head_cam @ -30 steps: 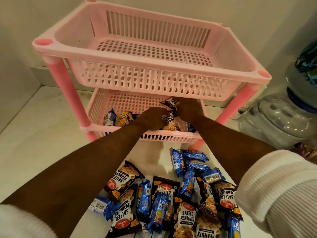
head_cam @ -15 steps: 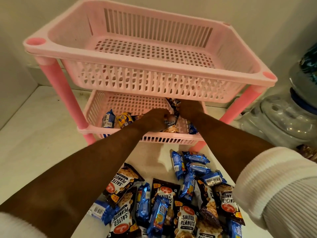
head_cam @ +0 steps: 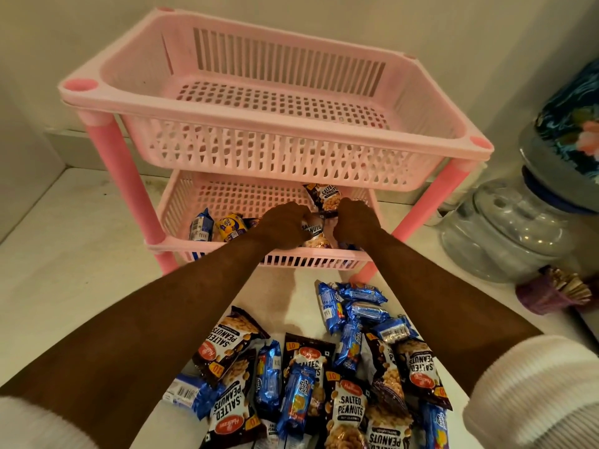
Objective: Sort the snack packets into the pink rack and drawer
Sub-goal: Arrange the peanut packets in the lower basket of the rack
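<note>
Dark salted-peanut packet [head_cam: 313, 233] stands in the lower tray of the pink slotted plastic rack [head_cam: 278, 150], gripped by left hand [head_cam: 282, 226] and right hand [head_cam: 355, 223]; since the earlier frame, both hands have moved slightly nearer. Loose packet pile [head_cam: 311, 371] lies near

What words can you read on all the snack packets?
"SALTED PEANUTS" on the peanut packet in the front pile.
"Haldiram's", roughly, in its red oval; blurry.
"10" on the orange corner of that packet.
"Good Day" on the blue biscuit packet.
"SALTED PEANUTS" on the packet in the lower basket.
Part of "PEANUTS" on the packet both hands hold.
The barcodes and smaller print are too small to read.
</note>
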Demonstrator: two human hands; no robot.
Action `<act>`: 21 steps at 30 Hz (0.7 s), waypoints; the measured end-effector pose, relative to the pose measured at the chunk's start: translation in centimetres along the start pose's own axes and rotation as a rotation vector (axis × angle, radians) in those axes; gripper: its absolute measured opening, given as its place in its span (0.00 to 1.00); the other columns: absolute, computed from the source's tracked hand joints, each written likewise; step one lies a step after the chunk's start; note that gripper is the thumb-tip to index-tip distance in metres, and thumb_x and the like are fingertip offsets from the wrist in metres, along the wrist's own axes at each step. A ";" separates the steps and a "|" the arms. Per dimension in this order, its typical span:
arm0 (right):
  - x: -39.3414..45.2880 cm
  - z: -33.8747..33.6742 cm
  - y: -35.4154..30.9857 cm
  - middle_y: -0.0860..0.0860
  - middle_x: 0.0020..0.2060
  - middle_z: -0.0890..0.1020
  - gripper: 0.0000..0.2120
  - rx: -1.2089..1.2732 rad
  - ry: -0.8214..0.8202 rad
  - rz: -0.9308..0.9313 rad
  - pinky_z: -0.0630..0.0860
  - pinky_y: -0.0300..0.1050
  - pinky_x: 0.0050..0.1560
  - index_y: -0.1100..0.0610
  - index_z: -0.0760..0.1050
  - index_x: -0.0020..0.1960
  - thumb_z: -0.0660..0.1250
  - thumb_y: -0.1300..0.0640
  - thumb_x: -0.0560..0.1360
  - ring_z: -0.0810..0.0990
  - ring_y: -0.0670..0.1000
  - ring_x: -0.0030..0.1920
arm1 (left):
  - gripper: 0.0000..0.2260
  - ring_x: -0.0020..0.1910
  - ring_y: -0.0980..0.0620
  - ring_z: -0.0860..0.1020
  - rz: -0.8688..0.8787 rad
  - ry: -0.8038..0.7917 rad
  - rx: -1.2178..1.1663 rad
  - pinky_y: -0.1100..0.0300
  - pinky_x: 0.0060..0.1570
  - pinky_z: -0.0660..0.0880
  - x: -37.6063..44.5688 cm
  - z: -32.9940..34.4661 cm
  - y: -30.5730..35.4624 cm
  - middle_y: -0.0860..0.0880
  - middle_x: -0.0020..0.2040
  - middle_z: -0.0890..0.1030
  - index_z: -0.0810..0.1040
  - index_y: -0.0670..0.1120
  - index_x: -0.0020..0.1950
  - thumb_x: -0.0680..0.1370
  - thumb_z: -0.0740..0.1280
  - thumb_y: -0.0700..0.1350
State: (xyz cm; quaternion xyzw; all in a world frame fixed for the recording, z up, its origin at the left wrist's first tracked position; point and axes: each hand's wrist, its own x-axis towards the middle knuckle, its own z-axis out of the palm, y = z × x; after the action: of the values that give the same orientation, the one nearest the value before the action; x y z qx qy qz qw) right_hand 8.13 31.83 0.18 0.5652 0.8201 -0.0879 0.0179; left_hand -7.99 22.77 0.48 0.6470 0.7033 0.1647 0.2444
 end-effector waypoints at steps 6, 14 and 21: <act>0.1 -0.8 0.2 0.58 0.54 0.83 0.19 0.111 -0.072 0.006 0.71 0.42 0.41 0.62 0.79 0.56 0.76 0.59 0.67 0.82 0.59 0.54 | 0.17 0.65 0.48 0.72 0.002 -0.028 0.021 0.51 0.67 0.69 -1.4 -0.9 -0.2 0.49 0.67 0.74 0.74 0.52 0.65 0.77 0.68 0.50; -1.5 -0.5 0.3 0.60 0.63 0.80 0.23 0.145 -0.054 0.014 0.77 0.48 0.55 0.62 0.74 0.67 0.71 0.54 0.75 0.79 0.62 0.61 | 0.16 0.66 0.48 0.71 0.006 -0.011 0.035 0.52 0.68 0.68 -3.4 -1.6 0.5 0.49 0.70 0.72 0.73 0.51 0.68 0.80 0.65 0.49; -4.9 -1.8 -0.3 0.61 0.64 0.79 0.22 0.207 -0.024 0.008 0.76 0.46 0.54 0.63 0.73 0.67 0.70 0.58 0.75 0.78 0.62 0.62 | 0.13 0.62 0.47 0.74 0.025 0.079 -0.012 0.53 0.62 0.71 -7.6 -1.6 1.2 0.48 0.66 0.74 0.76 0.50 0.64 0.80 0.65 0.48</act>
State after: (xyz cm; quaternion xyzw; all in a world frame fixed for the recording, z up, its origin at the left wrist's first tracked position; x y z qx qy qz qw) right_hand 9.70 27.51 2.61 0.5664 0.8039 -0.1787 -0.0305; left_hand -7.56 15.55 3.48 0.6471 0.7033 0.1971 0.2184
